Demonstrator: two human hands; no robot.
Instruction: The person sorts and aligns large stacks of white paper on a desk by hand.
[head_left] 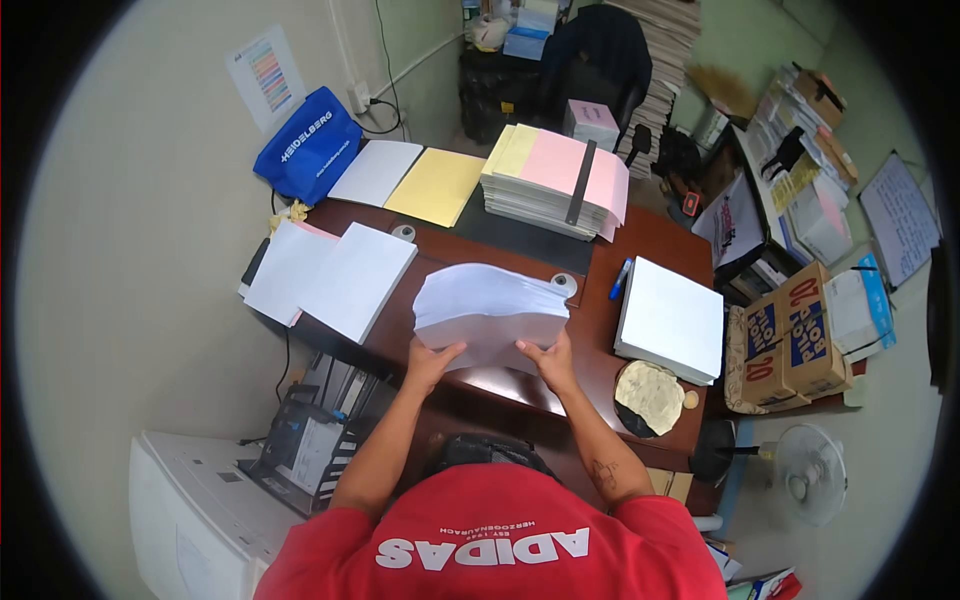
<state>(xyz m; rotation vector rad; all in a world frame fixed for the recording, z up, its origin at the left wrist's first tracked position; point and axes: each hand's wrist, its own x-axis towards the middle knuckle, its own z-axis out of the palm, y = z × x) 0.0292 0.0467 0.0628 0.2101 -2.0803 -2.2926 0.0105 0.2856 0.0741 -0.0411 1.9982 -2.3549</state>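
Between my two hands I hold a thick stack of white paper (pixel 490 335) upright over the brown desk, its top edge fanned and wavy. My left hand (pixel 433 362) grips the lower left corner, thumb on the near face. On the lower right corner, my right hand (pixel 548 360) grips likewise; the other fingers of both hands are hidden behind the sheets. To the left lies a white paper pile (pixel 362 280) beside another white pile (pixel 285 272) with a pink edge. A larger white stack (pixel 672 318) rests on the right, with a blue pen (pixel 621 279) along its left side.
Behind my hands stands a tall pile of pink and yellow sheets (pixel 555 180) with a dark strip on top. A yellow sheet (pixel 437 185) and a blue Heidelberg bag (pixel 308 146) are at the back left. A round pale pad (pixel 650 397) lies at the desk's right corner.
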